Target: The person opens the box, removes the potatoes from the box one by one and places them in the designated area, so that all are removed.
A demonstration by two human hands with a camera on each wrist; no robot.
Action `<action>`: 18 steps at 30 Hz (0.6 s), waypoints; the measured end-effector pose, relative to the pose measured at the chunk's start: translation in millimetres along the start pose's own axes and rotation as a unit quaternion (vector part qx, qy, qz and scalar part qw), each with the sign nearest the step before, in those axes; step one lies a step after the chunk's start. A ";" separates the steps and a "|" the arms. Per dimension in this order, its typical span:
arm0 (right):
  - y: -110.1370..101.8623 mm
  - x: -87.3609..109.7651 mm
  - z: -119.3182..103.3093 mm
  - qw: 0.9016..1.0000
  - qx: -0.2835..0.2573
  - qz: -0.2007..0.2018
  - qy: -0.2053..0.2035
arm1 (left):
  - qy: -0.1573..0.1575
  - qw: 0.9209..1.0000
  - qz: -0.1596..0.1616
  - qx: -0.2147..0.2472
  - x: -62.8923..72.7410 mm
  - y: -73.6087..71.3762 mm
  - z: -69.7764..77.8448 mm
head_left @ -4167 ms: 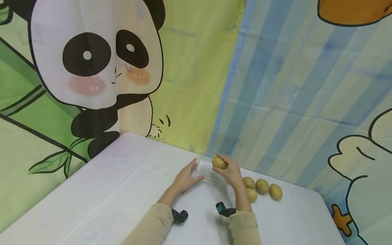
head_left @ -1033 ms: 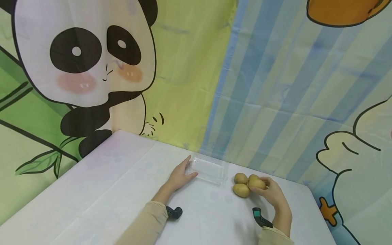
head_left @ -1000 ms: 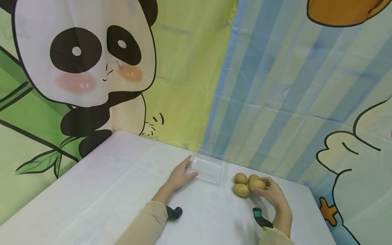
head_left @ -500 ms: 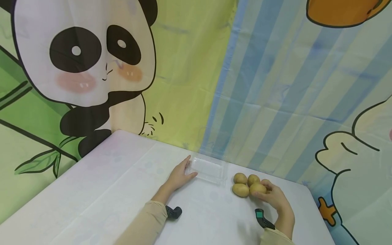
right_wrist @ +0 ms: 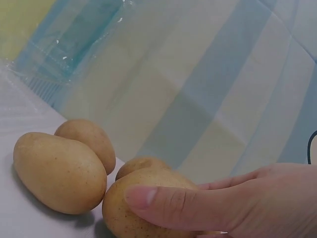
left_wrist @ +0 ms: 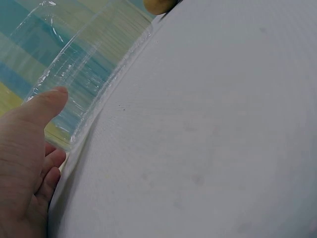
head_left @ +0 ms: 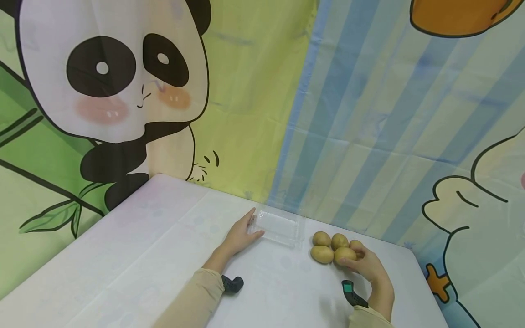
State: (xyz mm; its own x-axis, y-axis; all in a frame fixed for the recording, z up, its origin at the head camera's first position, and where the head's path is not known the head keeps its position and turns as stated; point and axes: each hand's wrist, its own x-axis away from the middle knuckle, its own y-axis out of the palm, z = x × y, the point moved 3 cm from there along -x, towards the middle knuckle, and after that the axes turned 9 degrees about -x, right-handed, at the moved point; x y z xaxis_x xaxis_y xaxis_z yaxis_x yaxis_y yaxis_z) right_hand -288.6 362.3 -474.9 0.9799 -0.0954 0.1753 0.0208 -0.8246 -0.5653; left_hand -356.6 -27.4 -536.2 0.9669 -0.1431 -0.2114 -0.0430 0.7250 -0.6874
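Note:
A clear plastic box (head_left: 279, 226) lies near the back edge of the table. My left hand (head_left: 239, 234) holds its left end, and the left wrist view has the thumb (left_wrist: 52, 101) over the wall and the fingers lower down. Right of the box, several potatoes sit close together in two rows. My right hand (head_left: 366, 262) grips the front right potato (head_left: 344, 255), its thumb lying along the near side in the right wrist view. Behind that hand a back-row potato (head_left: 356, 244) is partly hidden. The front left potato (head_left: 321, 254) and the back left potato (head_left: 321, 239) stand beside it.
A white cloth covers the table (head_left: 164, 255). Close behind its back edge hangs a printed curtain (head_left: 254, 114) with a panda and stripes. Dark devices are strapped to both wrists, the left one (head_left: 233, 284) near the cuff.
The right hand has moved right from over the box to the potato group, and its potato is down there. The potatoes have been regrouped into rows. The left hand keeps its place.

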 end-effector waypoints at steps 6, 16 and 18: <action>-0.4 -1.8 2.6 1.000 0.009 -0.001 0.008 | 0.001 1.000 0.001 -0.001 0.0 0.7 0.3; 0.4 -3.4 7.0 1.000 0.014 0.002 0.014 | 0.002 1.000 0.001 0.000 0.2 0.4 0.4; 0.4 -3.6 6.9 1.000 0.014 0.000 0.013 | 0.002 1.000 0.002 0.000 0.3 0.5 0.2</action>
State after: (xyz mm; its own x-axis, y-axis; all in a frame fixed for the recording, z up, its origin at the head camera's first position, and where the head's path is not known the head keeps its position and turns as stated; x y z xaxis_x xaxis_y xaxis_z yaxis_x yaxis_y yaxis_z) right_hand -290.7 366.1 -481.3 0.9745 -0.1107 0.1953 0.0259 -0.8087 -0.5876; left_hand -356.3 -27.0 -536.5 0.9655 -0.1439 -0.2170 -0.0461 0.7257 -0.6865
